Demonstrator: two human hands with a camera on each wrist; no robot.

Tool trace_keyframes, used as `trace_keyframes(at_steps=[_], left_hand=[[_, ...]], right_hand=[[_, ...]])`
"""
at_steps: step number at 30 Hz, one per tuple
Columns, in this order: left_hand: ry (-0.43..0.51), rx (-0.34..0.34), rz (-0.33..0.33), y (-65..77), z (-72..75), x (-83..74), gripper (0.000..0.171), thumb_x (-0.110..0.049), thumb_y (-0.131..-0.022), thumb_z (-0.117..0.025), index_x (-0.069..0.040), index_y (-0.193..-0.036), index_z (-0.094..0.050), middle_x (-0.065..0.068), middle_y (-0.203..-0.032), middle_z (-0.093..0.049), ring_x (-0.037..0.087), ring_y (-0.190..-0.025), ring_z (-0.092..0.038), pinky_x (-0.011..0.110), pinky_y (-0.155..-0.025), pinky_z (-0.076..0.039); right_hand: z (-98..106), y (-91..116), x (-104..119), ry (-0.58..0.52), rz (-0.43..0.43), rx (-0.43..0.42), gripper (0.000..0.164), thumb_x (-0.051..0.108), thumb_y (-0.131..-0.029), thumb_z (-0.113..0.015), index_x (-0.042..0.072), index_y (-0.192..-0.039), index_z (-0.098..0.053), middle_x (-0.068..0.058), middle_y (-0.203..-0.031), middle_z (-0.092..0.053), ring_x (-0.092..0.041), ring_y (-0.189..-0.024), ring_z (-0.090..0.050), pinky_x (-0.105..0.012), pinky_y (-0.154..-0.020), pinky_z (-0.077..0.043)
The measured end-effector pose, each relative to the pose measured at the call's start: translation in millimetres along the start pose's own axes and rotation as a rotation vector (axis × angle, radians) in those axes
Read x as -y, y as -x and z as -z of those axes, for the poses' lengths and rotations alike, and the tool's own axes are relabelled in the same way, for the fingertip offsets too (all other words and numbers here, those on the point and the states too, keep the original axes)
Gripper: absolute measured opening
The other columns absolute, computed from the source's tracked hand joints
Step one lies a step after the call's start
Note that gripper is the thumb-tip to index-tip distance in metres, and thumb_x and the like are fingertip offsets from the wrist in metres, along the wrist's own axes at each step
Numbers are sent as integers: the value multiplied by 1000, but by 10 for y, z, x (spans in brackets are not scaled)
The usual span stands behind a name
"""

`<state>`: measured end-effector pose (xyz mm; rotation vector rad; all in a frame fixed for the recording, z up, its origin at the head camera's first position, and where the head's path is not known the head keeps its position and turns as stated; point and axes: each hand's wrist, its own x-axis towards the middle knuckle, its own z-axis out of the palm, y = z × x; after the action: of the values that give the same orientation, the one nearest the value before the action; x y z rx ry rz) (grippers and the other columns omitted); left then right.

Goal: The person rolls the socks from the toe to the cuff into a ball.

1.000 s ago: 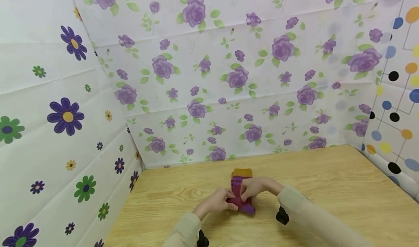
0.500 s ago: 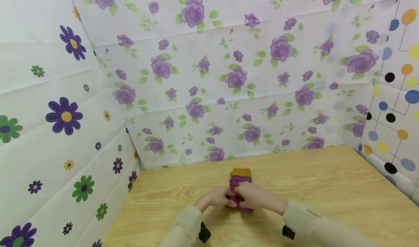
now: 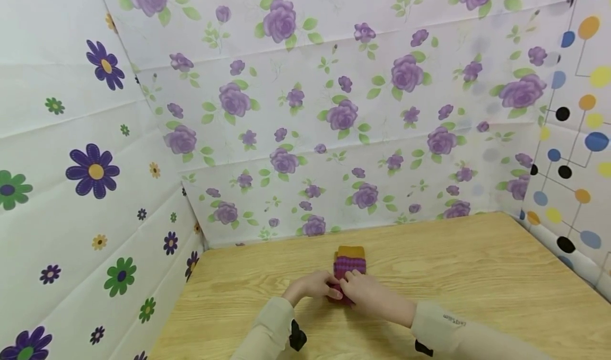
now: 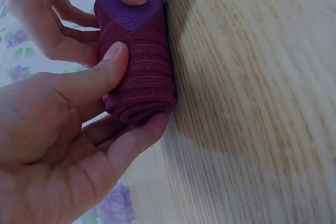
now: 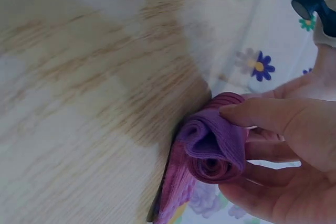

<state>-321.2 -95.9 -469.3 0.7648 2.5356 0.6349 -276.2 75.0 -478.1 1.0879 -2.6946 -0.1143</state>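
A pair of socks (image 3: 350,264), maroon with purple and an orange-yellow cuff, lies on the table, its cuff end flat and pointing away from me. Its near part is wound into a thick roll (image 4: 139,66), with a purple patch on the outside. My left hand (image 3: 312,287) grips one end of this roll, thumb on top and a finger at the coiled edge. At the other end my right hand (image 5: 294,140) pinches it, thumb on the purple fabric and fingers against the coil. From the head view, both hands hide most of the roll.
The wood-grain table (image 3: 444,264) extends to both sides of the socks. A flowered sheet (image 3: 286,111) hangs behind it, with other patterned sheets at left and right. Black straps (image 3: 297,336) sit at the wrists.
The near end of the socks, including the purple part, has been rolled up toward the cuff. The right hand has turned over it; the left hand stays at its side.
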Motion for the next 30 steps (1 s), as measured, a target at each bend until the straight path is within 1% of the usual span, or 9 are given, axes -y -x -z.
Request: trace_keyframes(at_steps=[4, 5, 8, 11, 12, 17, 22, 26, 30], left_hand=[[16, -10, -39, -9, 21, 33, 27, -27, -83, -65, -13, -106, -69, -3, -98, -68, 4, -81, -52, 21, -72, -42], [3, -14, -70, -7, 28, 42, 26, -28, -83, -65, -14, -105, -70, -4, -96, -68, 2, -79, -52, 21, -71, -42], [34, -34, -93, -1, 27, 57, 26, -29, -82, -67, -12, -100, -70, -4, -90, -68, 3, -77, -52, 22, -71, -44], [90, -85, -56, 2, 1, 53, 24, -25, -79, -71, -8, -95, -66, -1, -86, -65, 5, -75, -53, 23, -69, -44], [119, -105, -23, -6, -16, 56, 23, -22, -77, -73, -7, -93, -65, 0, -85, -64, 7, -74, -53, 24, -68, -44], [164, -183, 34, -1, -60, 40, 18, -19, -76, -74, -7, -85, -63, 2, -79, -61, 8, -67, -50, 22, -60, -40], [161, -246, 31, 12, -81, 24, 15, -18, -75, -75, -7, -82, -68, 5, -77, -65, 7, -63, -49, 21, -57, -41], [144, -286, 25, -6, -112, 39, 17, -18, -74, -76, -6, -83, -70, 5, -78, -67, 7, -63, -51, 21, -56, -42], [154, -316, 26, -20, -144, 48, 18, -19, -74, -76, -5, -84, -70, 6, -79, -68, 7, -64, -53, 22, -56, -44]], right_hand=[[-10, -6, 20, 96, 30, -8, 47, 32, -70, -78, 6, -105, -61, -6, -91, -58, -18, -81, -55, -27, -68, -50], [-15, -8, 21, 99, 34, -14, 47, 32, -70, -78, 6, -104, -61, -6, -91, -58, -18, -81, -55, -27, -67, -50], [-18, -17, 24, 108, 31, -15, 44, 29, -68, -80, 6, -100, -61, -5, -88, -57, -17, -78, -53, -27, -64, -49], [-14, -27, 30, 119, 23, 7, 43, 27, -66, -81, 6, -97, -61, -5, -87, -56, -17, -77, -53, -27, -63, -48], [-15, -31, 30, 126, 21, 15, 43, 27, -65, -82, 6, -96, -61, -5, -86, -56, -17, -77, -52, -27, -62, -48], [-37, -46, 26, 175, 33, -7, 39, 28, -64, -82, 8, -88, -59, -3, -83, -55, -15, -73, -51, -25, -58, -46], [-77, -48, 27, 246, 40, -29, 38, 27, -63, -82, 9, -86, -58, -2, -81, -54, -14, -71, -50, -25, -55, -45], [-101, -47, 25, 258, 32, -45, 36, 26, -63, -82, 9, -85, -58, -3, -81, -53, -15, -71, -50, -25, -56, -45], [-116, -55, 11, 257, 31, -48, 37, 27, -64, -82, 9, -85, -58, -3, -80, -54, -15, -70, -51, -25, -56, -46]])
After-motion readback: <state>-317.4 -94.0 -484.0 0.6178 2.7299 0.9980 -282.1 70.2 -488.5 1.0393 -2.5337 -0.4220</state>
